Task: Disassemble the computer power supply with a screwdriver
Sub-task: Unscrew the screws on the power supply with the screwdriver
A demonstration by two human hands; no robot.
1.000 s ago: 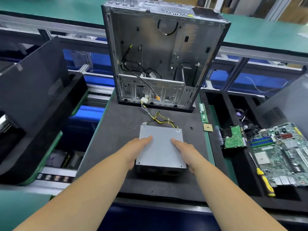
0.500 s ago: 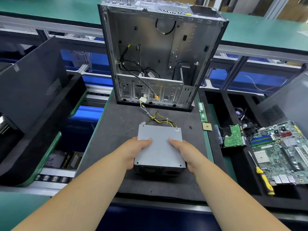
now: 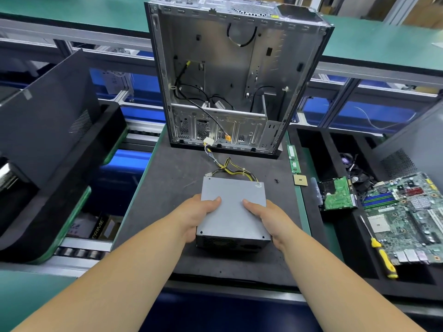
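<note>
Both your hands grasp the grey metal supply (image 3: 231, 212) on the dark mat (image 3: 167, 188): left hand (image 3: 199, 213) and right hand (image 3: 268, 218) at its sides, thumbs on top. Its yellow-black wires (image 3: 227, 167) trail toward the open steel case (image 3: 235, 75) behind. Right, a foam tray (image 3: 311, 144) holds a motherboard (image 3: 405, 216), drive (image 3: 338, 194) and yellow screwdriver (image 3: 383, 258).

The power supply (image 3: 232, 212) lies on the mat (image 3: 167, 188), near centre, with the left hand (image 3: 196, 216) on its left side and the right hand (image 3: 271, 219) on its right. The computer case (image 3: 230, 75) stands upright behind it, at the mat's far edge. The cable bundle (image 3: 227, 166) runs between them. The screwdriver (image 3: 381, 255) lies in the tray (image 3: 311, 144) on the right, just left of the motherboard (image 3: 407, 216).
</note>
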